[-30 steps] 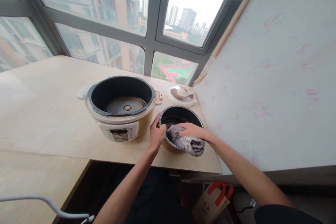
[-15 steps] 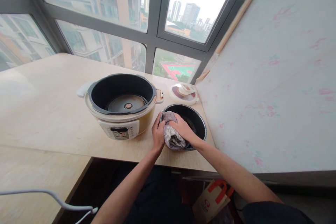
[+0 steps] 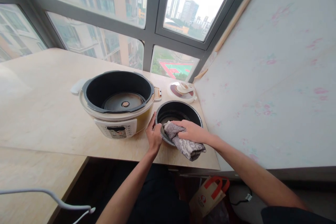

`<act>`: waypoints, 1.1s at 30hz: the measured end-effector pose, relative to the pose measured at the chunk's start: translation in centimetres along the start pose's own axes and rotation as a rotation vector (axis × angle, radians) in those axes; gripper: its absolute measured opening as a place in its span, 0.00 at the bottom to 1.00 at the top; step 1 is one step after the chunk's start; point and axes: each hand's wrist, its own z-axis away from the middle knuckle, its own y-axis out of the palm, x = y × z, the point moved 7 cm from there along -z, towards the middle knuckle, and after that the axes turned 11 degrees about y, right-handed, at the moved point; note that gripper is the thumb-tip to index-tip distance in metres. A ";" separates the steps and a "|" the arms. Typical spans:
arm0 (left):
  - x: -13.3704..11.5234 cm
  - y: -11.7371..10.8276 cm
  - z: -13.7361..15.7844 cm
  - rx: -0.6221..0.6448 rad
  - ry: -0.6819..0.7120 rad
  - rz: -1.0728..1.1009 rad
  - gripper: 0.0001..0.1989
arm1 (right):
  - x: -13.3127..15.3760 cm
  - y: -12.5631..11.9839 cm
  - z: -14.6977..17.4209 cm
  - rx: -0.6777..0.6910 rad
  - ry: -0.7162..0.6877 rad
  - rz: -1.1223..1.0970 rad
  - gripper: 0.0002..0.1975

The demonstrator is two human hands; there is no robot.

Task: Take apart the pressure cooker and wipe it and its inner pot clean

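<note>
A dark round inner pot (image 3: 181,106) stands on the wooden counter near the wall. My left hand (image 3: 154,135) grips its left rim, thumb over the edge. In my right hand (image 3: 193,132) is a folded grey-and-white cloth (image 3: 190,148), held over the front of the pot. One end of the cloth dips inside the pot and the other sticks out past the near rim. To the left sits the electric pressure cooker body (image 3: 118,112), uncovered, with a dark interior and a control panel in front. Its lid (image 3: 182,92) lies behind the inner pot.
A window (image 3: 149,38) rises behind the counter (image 3: 47,112), and a flower-patterned wall (image 3: 267,77) borders it on the right. A white cable (image 3: 47,192) crosses the lower left. Below the counter is a paper bag (image 3: 207,199) with orange handles.
My right hand has moved right with the cloth, which now slants across the near rim. More of the pot's inside shows. My left hand stays at the left rim. The view has shifted slightly.
</note>
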 end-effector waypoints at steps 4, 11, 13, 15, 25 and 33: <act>-0.2 0.1 -0.3 0.008 -0.029 -0.029 0.28 | -2.4 -2.2 1.2 -0.015 0.151 0.269 0.34; 0.1 0.4 -1.1 0.079 -0.071 0.023 0.32 | -5.6 -6.1 0.1 -0.226 0.264 0.534 0.32; 0.2 0.3 -1.3 0.080 -0.080 0.032 0.32 | -5.5 -6.5 -1.1 -0.285 0.249 0.601 0.31; 0.3 0.3 -1.4 0.083 -0.084 0.039 0.32 | -4.9 -6.4 -2.5 -0.333 0.214 0.649 0.30; 0.9 0.1 -1.8 0.061 -0.110 0.036 0.32 | -2.3 -1.7 -8.5 -0.414 0.125 0.053 0.24; 0.9 -0.1 -1.9 0.092 -0.109 0.014 0.25 | 0.9 3.1 -7.9 -0.174 -0.286 -0.261 0.26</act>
